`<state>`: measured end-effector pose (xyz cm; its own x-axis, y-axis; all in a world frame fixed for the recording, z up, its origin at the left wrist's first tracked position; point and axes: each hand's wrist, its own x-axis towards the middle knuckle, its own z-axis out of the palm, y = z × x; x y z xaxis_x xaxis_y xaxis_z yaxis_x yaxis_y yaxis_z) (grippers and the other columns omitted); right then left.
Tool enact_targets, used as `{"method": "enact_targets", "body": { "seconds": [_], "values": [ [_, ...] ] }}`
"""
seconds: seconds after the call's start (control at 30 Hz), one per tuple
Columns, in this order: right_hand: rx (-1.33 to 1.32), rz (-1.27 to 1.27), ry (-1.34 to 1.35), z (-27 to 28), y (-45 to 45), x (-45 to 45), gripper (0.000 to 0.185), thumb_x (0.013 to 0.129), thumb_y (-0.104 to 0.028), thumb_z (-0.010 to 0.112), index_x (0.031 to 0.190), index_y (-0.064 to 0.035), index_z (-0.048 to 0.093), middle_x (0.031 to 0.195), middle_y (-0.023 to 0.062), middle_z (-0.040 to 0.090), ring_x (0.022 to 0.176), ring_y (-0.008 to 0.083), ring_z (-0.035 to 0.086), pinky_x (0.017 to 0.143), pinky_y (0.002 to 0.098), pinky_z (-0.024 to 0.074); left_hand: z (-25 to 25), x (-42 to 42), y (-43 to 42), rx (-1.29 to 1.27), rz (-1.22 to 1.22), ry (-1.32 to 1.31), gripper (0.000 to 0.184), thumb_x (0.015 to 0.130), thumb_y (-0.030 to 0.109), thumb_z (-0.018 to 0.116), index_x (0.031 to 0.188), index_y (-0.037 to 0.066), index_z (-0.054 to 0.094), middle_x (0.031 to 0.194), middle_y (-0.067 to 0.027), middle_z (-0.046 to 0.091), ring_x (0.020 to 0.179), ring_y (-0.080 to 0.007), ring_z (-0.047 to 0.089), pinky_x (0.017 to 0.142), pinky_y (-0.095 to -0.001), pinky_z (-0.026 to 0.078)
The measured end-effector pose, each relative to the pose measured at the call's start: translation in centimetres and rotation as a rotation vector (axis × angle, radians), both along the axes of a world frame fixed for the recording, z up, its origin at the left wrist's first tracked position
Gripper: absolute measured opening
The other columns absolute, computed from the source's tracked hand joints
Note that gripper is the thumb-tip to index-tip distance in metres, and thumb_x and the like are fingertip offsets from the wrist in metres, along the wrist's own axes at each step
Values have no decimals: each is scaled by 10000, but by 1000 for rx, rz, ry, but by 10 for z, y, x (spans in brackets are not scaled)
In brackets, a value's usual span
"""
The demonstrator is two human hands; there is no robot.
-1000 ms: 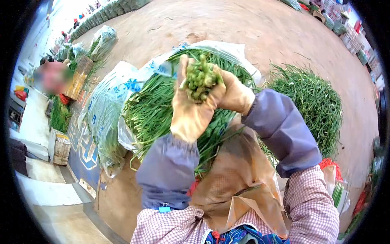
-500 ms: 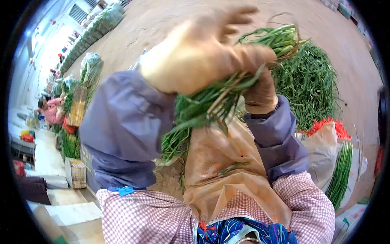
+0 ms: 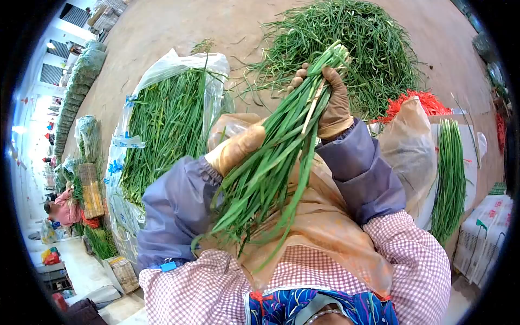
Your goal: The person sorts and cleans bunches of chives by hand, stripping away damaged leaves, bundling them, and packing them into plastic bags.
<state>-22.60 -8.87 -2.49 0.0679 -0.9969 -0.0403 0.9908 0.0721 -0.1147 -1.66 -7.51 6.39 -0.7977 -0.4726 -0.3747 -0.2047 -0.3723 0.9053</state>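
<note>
A loose bunch of garlic chives slants across in front of me, pale cut ends up and away, leaf tips drooping toward my apron. My right hand, in a brown-stained glove, is wrapped around it near the cut ends, thumb on one side and fingertips on the other. My left hand, in a tan glove, lies against the left edge of the leaves. Its thumb shows, but the leaves hide the other fingers. A big heap of loose chives lies on the floor beyond my right hand.
At left stands a plastic-lined pack of chives. To the right are a translucent bag, red ties, and a tidy chive bundle on a white board. A person in pink is far left.
My left hand has swung down from over my right hand to the bunch's left edge. The bunch now hangs with its leaves toward me. The view has shifted, showing the pack at left.
</note>
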Motion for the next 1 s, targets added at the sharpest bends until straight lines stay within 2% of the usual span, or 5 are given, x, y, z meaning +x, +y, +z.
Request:
{"method": "enact_targets", "body": {
  "seconds": [0.17,0.33,0.57,0.93,1.0],
  "values": [
    [-25,73,33,-11,1,6,303,885,-260,647,1076,-34,579,983,118,632,867,276,646,822,472,550,-21,20,16,133,59,134,946,784,746,563,1453,97,397,1398,-69,485,1217,-176,484,1024,-331,397],
    [158,30,151,-29,-5,11,376,891,-351,635,944,21,623,845,141,654,762,267,671,736,398,588,-51,21,34,80,135,21,1183,652,552,822,1522,61,188,1469,-86,375,1334,-215,349,1109,-373,281],
    [369,-16,233,-10,12,23,428,839,-431,682,893,-8,652,771,120,675,649,239,669,621,362,589,-65,3,85,376,300,65,922,672,307,814,1425,52,347,1172,-40,504,1067,-173,480,934,-339,405],
    [50,112,-18,-17,18,26,376,859,-357,710,1069,-53,634,972,120,700,841,246,692,756,400,592,-44,23,82,526,344,-18,522,716,114,769,1163,-3,526,902,-102,623,735,-226,646,683,-329,530],
    [-80,135,-1,-36,10,14,601,872,-550,604,1232,-69,585,1160,149,649,1060,277,630,945,498,493,-17,31,61,426,428,-22,458,725,82,727,1130,-10,535,815,-94,591,613,-191,593,547,-288,487]
  ]
}}
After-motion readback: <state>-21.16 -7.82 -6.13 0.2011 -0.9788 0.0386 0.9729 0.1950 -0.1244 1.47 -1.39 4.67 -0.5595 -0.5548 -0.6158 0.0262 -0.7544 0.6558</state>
